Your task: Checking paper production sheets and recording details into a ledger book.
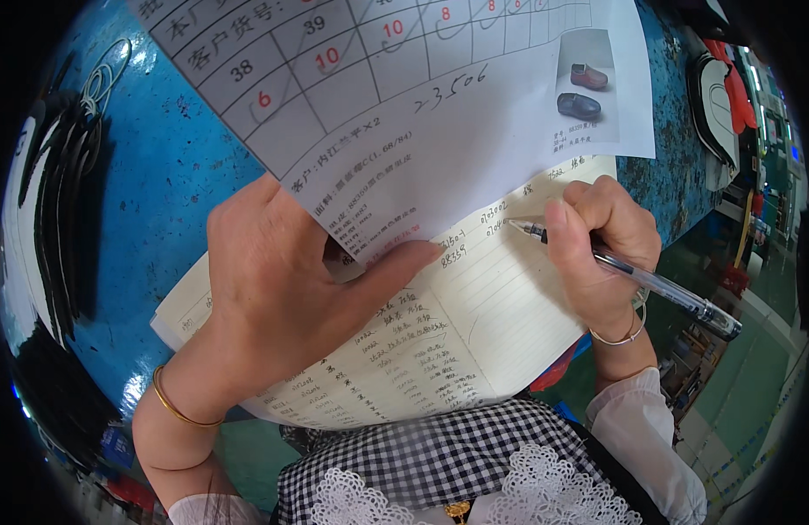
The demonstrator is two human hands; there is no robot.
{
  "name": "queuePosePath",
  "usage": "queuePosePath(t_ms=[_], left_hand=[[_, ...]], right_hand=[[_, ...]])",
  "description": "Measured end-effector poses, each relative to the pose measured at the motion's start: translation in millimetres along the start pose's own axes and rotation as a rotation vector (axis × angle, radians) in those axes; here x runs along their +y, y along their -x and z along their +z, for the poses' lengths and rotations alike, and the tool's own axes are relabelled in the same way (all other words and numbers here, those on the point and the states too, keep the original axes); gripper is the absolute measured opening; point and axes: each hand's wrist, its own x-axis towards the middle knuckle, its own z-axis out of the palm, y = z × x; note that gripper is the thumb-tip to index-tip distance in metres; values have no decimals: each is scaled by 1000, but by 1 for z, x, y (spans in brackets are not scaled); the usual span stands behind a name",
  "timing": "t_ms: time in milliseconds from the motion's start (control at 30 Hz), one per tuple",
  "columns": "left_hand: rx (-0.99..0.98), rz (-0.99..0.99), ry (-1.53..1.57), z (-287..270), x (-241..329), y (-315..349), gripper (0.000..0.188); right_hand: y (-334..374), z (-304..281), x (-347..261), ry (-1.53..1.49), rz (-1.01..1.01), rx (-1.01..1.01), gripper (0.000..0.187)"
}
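My right hand grips a clear-barrelled pen, its tip at a handwritten line on the right page of an open notebook. Between the thumb and fingers of my left hand is the lower corner of a printed sheet. That sheet carries a table, a handwritten figure and a small picture of two shoes. It covers the upper part of the notebook. My left thumb lies over the notebook near the centre fold. Rows of handwriting fill much of the left page.
Under the notebook is a worn blue tabletop. Stacks of black and white cut pieces stand along the left edge, with a loop of pale cord by them. More white and black pieces and a red item lie at the right.
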Motion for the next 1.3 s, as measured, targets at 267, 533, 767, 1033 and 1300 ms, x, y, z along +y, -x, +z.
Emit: queuePosePath(t_ms=[267, 533, 767, 1033, 1300], left_hand=[[-14, -33, 55, 0, 0, 2, 41], [-25, -19, 19, 0, 0, 1, 43], [-23, 0, 27, 0, -1, 1, 44], [-30, 7, 22, 1, -1, 2, 47], [-4, 41, -20, 0, -1, 0, 47]], right_hand=[[2, -1, 3, -78, 10, 41, 31], [2, 0, 1, -22, 9, 19, 31], [1, -1, 2, 20, -27, 6, 32], [2, -1, 1, -43, 3, 53, 32], [2, 0, 1, 23, -5, 32, 32]])
